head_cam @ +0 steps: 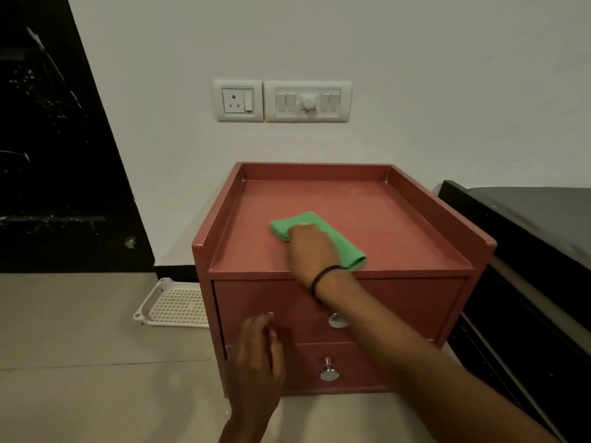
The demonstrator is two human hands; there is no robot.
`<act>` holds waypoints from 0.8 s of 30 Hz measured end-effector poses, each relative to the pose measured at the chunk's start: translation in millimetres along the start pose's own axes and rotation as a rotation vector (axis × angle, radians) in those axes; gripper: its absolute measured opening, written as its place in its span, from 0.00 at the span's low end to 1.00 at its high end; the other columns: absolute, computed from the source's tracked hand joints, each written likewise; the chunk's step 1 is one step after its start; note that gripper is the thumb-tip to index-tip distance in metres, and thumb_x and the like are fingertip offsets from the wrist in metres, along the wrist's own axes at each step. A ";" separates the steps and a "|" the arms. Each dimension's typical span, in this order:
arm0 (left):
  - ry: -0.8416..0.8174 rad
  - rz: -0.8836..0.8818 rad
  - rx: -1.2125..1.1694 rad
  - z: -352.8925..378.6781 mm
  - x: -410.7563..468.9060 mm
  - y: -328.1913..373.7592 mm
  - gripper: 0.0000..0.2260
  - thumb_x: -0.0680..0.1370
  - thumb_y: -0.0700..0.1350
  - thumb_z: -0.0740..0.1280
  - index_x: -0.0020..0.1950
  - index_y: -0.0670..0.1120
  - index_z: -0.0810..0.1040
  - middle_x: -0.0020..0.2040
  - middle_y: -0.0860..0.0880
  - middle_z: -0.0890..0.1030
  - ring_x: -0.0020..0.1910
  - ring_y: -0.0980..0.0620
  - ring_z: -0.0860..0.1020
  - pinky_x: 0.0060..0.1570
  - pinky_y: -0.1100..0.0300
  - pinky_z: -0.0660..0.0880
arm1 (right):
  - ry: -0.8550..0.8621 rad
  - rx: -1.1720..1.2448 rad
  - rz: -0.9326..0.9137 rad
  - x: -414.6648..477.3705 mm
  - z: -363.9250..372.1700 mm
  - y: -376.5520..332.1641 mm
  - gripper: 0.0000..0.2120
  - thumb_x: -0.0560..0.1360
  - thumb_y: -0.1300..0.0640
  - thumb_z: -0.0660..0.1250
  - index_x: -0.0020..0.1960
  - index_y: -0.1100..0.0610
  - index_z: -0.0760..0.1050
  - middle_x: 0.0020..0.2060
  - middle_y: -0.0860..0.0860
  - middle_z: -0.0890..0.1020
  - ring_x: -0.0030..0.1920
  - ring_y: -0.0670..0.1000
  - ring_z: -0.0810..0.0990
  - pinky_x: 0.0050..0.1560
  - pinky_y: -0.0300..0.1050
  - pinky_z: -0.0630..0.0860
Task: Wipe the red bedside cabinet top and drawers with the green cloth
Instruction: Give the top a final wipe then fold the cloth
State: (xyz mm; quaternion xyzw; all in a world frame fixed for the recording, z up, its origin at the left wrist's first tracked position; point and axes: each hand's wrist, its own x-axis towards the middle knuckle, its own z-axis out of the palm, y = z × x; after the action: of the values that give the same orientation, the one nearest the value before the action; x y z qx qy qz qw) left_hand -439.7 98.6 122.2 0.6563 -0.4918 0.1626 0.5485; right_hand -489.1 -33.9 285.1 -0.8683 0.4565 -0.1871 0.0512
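Wiping the top: our right hand presses cloth flat on cabinet; left hand hangs loose, empty; drawers next.

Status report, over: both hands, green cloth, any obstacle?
Right hand presses green cloth on cabinet top. Left hand empty, loose, near upper drawer. No obstacle seen.

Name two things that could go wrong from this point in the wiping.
1. The right hand presses the cloth mid-top; dust may get pushed against the rim and stay in its corners.
2. The forearm crosses the upper knob and could knock it when wiping moves to the drawers.
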 end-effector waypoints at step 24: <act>-0.133 -0.299 -0.164 -15.7 102.3 110.3 0.11 0.78 0.46 0.65 0.54 0.63 0.77 0.51 0.65 0.81 0.45 0.66 0.80 0.45 0.76 0.72 | -0.093 0.051 0.232 -2.6 -39.3 115.2 0.22 0.81 0.64 0.56 0.74 0.54 0.68 0.75 0.52 0.70 0.76 0.51 0.67 0.72 0.45 0.65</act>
State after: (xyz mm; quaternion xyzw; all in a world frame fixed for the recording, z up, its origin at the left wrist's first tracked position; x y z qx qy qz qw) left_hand -478.1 74.1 266.5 0.6846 -0.4355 -0.0055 0.5845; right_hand -594.2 -95.1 290.9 -0.8158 0.5462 -0.1511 0.1154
